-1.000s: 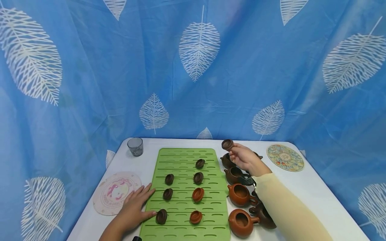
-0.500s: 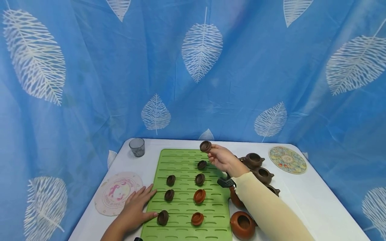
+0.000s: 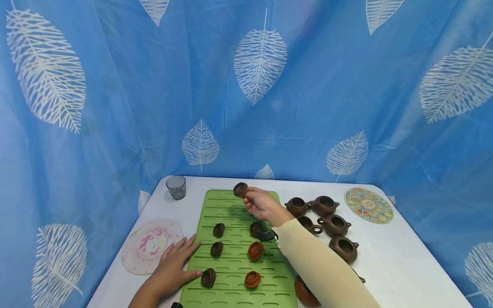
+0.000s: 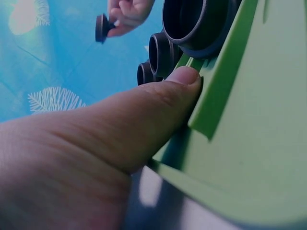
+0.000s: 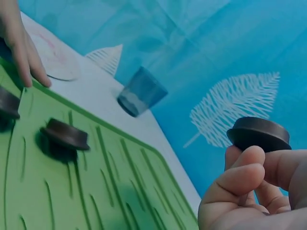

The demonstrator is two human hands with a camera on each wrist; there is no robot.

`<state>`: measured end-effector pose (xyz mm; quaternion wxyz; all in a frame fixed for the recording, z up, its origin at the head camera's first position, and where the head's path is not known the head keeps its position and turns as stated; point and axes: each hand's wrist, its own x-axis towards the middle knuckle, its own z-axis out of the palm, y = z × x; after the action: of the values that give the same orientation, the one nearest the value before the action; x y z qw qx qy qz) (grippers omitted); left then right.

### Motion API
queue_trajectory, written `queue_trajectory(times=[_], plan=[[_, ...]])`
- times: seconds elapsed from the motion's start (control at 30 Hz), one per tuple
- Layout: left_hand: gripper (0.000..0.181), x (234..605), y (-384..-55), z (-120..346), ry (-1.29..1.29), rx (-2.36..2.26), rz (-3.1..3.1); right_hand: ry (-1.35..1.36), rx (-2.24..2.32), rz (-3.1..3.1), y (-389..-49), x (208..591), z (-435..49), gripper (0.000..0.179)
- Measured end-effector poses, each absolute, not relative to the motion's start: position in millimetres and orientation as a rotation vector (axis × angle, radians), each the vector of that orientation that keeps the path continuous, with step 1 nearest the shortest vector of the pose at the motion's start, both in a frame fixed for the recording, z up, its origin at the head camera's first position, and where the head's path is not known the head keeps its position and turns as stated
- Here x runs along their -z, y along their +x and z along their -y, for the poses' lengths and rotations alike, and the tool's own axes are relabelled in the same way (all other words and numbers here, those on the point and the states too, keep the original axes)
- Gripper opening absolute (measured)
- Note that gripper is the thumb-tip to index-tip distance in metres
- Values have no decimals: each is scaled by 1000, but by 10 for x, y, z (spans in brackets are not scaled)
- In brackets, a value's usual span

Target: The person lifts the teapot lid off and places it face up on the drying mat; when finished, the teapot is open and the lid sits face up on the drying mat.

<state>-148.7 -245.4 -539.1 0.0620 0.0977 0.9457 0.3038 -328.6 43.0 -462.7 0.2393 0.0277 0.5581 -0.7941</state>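
Note:
My right hand [image 3: 265, 207] pinches a dark brown teapot lid [image 3: 240, 189] by its knob, hollow side showing, above the far end of the green mat [image 3: 231, 262]. In the right wrist view the held lid [image 5: 259, 134] sits at the fingertips. My left hand [image 3: 171, 265] rests with fingers spread on the mat's left edge, its thumb close to a dark lid [image 3: 208, 277]; whether they touch is unclear. More dark lids [image 3: 218, 230] and two orange-brown lids, one nearer [image 3: 252, 279], lie on the mat. My right arm partly hides another dark lid [image 3: 255, 228].
Several lidless dark teapots [image 3: 335, 224] stand right of the mat, with an orange-brown teapot [image 3: 305, 293] partly behind my sleeve. A patterned round coaster [image 3: 368, 205] lies at far right. A grey glass [image 3: 176, 188] stands far left, behind a pink-white round mat [image 3: 150, 246].
My right hand has carried the dark lid leftward, from above the teapots to over the mat's far end. The left hand has stayed at the mat's edge.

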Motion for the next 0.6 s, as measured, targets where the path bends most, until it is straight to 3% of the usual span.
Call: queue_trajectory(times=[0.6], plan=[[89,5372,-1488,2446,290,-916,-2851,161,2005,-1685,-3224,4981,123,39]])
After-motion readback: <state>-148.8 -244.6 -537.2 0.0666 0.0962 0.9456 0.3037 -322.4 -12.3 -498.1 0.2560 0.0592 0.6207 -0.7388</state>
